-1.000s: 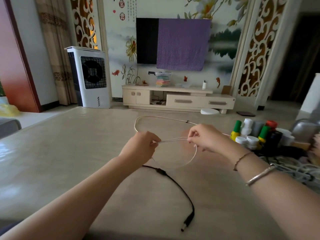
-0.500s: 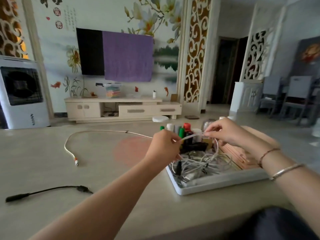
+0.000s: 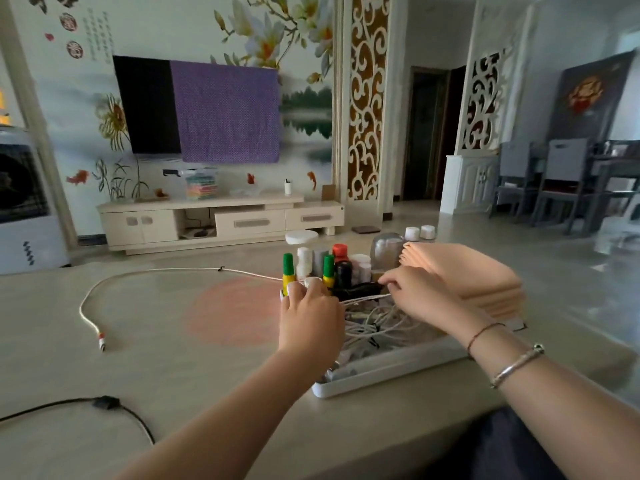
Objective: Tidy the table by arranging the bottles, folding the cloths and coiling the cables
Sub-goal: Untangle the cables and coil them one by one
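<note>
A white cable (image 3: 145, 273) runs from a red-tipped plug on the left of the table to my hands over a white tray (image 3: 391, 370). My left hand (image 3: 310, 318) grips the cable above the tray's left end. My right hand (image 3: 420, 294) pinches the same cable a little to the right, so a short stretch is taut between them. Under the hands lies a tangle of white cables (image 3: 375, 327). Small bottles (image 3: 320, 268) with green, red and white caps stand at the tray's far end. Folded peach cloths (image 3: 485, 275) are stacked at the right.
A black cable (image 3: 104, 403) lies loose on the table at the near left. The table's front edge is close to me at the lower right. Behind the table are a TV cabinet (image 3: 221, 220), an air cooler (image 3: 24, 202) and grey chairs (image 3: 557, 178).
The view swung right and both hands carried the white cable from the middle of the table to over the tray, then lowered toward the cable pile. The black cable stayed behind.
</note>
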Motion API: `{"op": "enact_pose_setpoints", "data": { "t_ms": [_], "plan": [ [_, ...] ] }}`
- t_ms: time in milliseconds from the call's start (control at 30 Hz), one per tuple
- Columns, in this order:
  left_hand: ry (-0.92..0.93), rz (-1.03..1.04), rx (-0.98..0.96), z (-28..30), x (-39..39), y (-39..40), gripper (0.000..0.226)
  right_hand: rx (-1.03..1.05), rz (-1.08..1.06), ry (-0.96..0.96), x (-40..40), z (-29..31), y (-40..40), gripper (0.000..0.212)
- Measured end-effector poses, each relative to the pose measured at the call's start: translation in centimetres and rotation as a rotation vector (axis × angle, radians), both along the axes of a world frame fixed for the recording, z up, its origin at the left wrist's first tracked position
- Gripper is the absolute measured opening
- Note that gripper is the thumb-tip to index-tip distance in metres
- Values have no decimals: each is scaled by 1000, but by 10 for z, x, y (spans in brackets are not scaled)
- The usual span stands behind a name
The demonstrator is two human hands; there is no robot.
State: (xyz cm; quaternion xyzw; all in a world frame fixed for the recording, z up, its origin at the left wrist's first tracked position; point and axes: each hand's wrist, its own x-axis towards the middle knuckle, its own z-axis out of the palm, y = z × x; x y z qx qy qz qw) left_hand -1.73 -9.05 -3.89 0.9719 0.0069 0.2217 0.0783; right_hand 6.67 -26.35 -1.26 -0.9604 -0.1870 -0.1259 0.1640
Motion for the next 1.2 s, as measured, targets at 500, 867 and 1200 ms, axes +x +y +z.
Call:
{"op": "enact_pose_setpoints", "data": {
  "t_ms": [500, 867, 1200],
  "plan": [
    [-117, 221, -292, 24, -60, 160, 32, 139, 486, -45, -75, 28, 149, 24],
    [20, 264, -561, -1, -155, 304, 22, -166, 769, 353, -128, -19, 319, 30],
    [286, 60, -286, -13, -142, 294, 15, -528, 669, 302, -129, -13, 316, 30]
  ]
}}
